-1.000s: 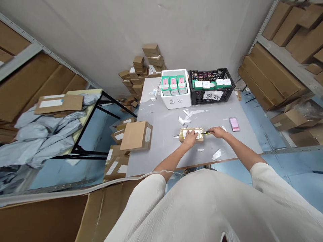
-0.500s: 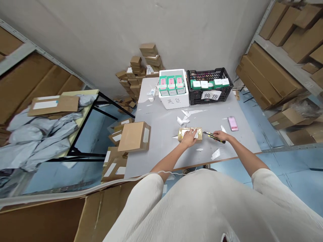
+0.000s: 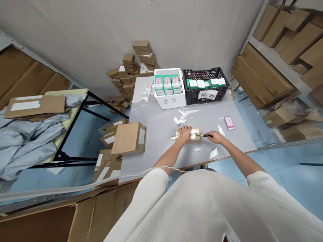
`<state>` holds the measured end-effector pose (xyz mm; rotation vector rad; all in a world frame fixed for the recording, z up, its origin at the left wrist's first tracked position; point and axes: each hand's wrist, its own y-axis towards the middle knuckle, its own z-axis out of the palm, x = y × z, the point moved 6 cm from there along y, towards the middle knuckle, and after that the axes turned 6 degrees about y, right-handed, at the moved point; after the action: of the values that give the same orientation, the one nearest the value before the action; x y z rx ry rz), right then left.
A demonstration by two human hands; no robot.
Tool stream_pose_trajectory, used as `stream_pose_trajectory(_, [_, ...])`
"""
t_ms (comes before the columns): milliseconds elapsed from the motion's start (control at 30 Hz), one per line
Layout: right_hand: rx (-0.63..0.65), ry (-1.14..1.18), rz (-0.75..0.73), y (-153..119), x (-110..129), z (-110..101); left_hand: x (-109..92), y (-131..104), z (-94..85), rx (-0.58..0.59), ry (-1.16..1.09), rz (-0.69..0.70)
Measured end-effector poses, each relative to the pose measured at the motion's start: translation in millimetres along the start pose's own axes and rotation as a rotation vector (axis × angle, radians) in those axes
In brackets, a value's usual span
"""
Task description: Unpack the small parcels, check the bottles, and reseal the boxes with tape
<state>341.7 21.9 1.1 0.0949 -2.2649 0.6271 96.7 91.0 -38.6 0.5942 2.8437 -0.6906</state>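
A small cardboard box (image 3: 195,137) with shiny tape and a white label lies flat on the grey table (image 3: 156,134). My left hand (image 3: 185,133) grips its left part from above, fingers bent over the top towards the far side. In my right hand (image 3: 215,137) is a black and yellow utility knife (image 3: 207,135), the fingers closed round its handle. The knife's front end lies at the right end of the box, over the tape and label. I cannot tell how deep the blade sits.
A white foam box (image 3: 169,102) with green cartons and a black crate (image 3: 205,97) stand at the back. White scraps (image 3: 213,153) and a pink blurred phone-like object (image 3: 229,123) lie on the table. A larger carton (image 3: 128,137) sits at the left edge.
My right hand has moved left, bringing the knife from beside the box onto its right end. My left hand has shifted towards the left part of the box and its fingers have bent.
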Motion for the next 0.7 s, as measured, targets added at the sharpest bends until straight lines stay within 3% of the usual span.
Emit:
stream_pose_trajectory(233, [-0.051,-0.106,-0.020,2.6,1.3,13.2,-5.2,-10.9,-1.8,-0.065,0.003,0.076])
stream_pose_trajectory(467, [-0.097,-0.101,0.024,-1.6,2.1,28.3,-6.7,-17.8,5.9,-0.109,-0.017,0.044])
stream_pose_trajectory(600, [-0.109,-0.111,0.003,-4.9,5.0,25.2,-4.7,-16.7,12.5,-0.106,-0.015,0.039])
stream_pose_trajectory(700, [-0.157,-0.117,0.011,-7.3,-2.2,11.6,-2.3,-17.8,17.6,-0.105,-0.011,0.030])
